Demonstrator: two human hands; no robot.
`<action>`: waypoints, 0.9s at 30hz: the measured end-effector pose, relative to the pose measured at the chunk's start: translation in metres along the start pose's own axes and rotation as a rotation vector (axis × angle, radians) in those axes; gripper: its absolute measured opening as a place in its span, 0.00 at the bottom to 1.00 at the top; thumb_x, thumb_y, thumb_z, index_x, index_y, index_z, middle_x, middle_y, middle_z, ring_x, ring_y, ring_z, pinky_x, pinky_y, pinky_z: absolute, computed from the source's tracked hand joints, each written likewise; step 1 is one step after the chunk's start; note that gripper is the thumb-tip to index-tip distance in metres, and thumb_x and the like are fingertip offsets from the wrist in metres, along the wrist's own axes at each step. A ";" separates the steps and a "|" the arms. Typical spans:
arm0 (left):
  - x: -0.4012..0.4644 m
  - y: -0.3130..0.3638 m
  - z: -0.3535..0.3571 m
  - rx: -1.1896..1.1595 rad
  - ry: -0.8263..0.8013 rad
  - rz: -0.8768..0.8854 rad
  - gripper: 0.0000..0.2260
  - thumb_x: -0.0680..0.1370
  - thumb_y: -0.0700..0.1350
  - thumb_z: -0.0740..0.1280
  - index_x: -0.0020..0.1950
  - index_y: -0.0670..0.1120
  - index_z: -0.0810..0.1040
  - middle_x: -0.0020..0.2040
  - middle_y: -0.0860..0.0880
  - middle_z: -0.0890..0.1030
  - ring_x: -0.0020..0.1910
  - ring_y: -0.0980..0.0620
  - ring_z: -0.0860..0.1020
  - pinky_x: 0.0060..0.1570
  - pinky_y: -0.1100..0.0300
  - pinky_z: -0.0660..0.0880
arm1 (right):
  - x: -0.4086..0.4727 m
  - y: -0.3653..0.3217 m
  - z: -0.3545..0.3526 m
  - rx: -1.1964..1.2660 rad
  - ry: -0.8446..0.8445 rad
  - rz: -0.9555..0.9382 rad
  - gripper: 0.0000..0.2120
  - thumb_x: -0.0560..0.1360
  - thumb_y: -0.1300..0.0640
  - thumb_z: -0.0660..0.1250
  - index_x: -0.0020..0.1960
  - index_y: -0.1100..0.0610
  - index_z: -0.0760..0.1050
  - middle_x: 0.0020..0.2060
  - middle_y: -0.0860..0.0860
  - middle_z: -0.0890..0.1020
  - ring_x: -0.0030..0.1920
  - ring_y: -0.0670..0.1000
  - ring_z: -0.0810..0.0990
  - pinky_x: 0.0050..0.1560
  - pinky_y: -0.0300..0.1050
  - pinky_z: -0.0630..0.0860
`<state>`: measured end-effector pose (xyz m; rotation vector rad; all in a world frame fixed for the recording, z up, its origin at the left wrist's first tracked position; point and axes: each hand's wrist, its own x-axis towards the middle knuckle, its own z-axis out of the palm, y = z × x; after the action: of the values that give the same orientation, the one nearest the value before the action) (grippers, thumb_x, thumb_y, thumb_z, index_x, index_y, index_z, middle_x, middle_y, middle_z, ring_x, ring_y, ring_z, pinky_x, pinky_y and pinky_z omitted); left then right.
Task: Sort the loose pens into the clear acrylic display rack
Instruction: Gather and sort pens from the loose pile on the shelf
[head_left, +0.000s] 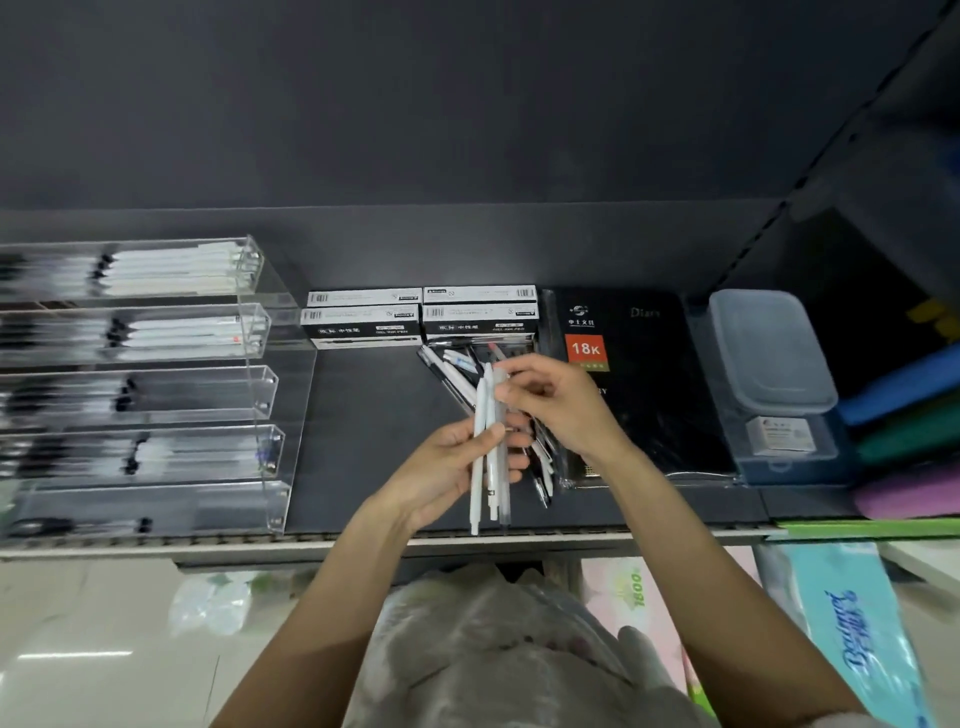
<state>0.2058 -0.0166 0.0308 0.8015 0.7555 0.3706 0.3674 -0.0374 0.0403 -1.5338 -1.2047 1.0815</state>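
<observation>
My left hand grips a bundle of white pens, held roughly upright above the dark shelf. My right hand pinches the top ends of those pens from the right. Behind and under the hands lies a loose pile of pens, white and black, some hidden by my fingers. The clear acrylic display rack stands at the left with several stacked tiers. Its upper tiers hold white pens with black tips; the lower ones hold fewer.
Several black-and-white pen boxes sit behind the pile. A black diary marked 18K lies to the right, then clear plastic lidded boxes. The shelf's front edge runs below the hands. Plastic-wrapped goods lie lower down.
</observation>
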 end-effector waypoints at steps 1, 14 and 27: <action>-0.002 -0.004 -0.001 -0.024 0.013 0.003 0.09 0.80 0.40 0.59 0.55 0.42 0.78 0.44 0.47 0.82 0.41 0.51 0.82 0.45 0.57 0.80 | 0.000 0.002 0.004 -0.015 -0.015 0.002 0.11 0.72 0.59 0.71 0.54 0.53 0.79 0.41 0.49 0.84 0.43 0.43 0.82 0.51 0.36 0.75; -0.027 -0.011 -0.017 -0.354 0.265 0.226 0.09 0.82 0.40 0.57 0.54 0.40 0.76 0.50 0.42 0.83 0.52 0.46 0.82 0.51 0.50 0.80 | 0.003 -0.005 0.037 -0.078 -0.133 0.094 0.11 0.76 0.51 0.66 0.58 0.50 0.74 0.48 0.50 0.82 0.48 0.47 0.81 0.47 0.39 0.75; -0.056 -0.030 0.005 -0.579 0.549 0.552 0.10 0.82 0.41 0.55 0.57 0.42 0.75 0.55 0.47 0.83 0.58 0.51 0.80 0.52 0.61 0.77 | -0.067 -0.005 0.068 0.199 -0.057 0.161 0.05 0.77 0.62 0.64 0.53 0.60 0.75 0.33 0.51 0.81 0.29 0.48 0.80 0.35 0.45 0.80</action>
<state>0.1716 -0.0698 0.0364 0.3355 0.8612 1.2808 0.2902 -0.0943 0.0365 -1.4727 -0.9910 1.3174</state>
